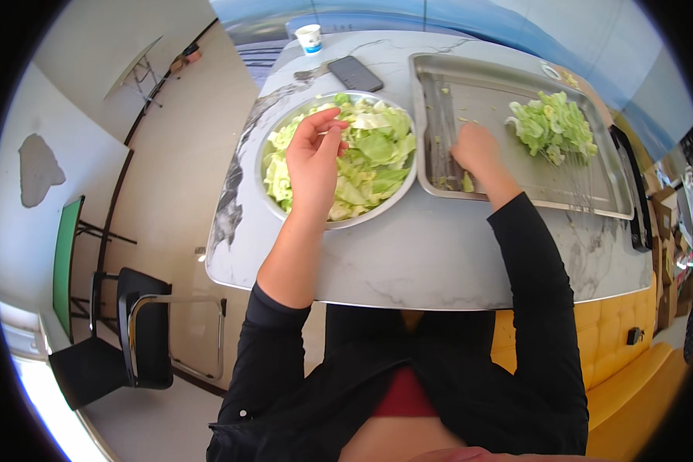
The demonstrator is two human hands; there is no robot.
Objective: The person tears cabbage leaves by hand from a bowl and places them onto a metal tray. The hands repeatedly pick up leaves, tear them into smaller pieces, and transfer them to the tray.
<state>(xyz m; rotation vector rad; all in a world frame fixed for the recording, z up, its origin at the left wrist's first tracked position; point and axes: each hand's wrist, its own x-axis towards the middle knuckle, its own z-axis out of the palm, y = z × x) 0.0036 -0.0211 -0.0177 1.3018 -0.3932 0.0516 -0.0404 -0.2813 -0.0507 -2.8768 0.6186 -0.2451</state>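
A round metal bowl [355, 224] full of torn green cabbage leaves [375, 144] stands on the marble-patterned table [416, 260]. Over its left half hovers my left hand [316, 153], fingers loosely curled and apart, with nothing visible in them. My right hand [478, 149] is down in the left part of a rectangular metal tray [525, 201]. Its fingertips point at the tray floor and are mostly hidden, so I cannot tell whether they pinch anything. A small leaf scrap [467, 182] lies by this hand. Toward the tray's right end sits a heap of cabbage leaves [554, 127].
Behind the bowl lie a dark smartphone [355, 73] and a paper cup [309, 39]. A long black object [632, 190] runs along the tray's right side. Left of the table stands a black chair [144, 329]; a yellow padded bench [606, 341] is at the right.
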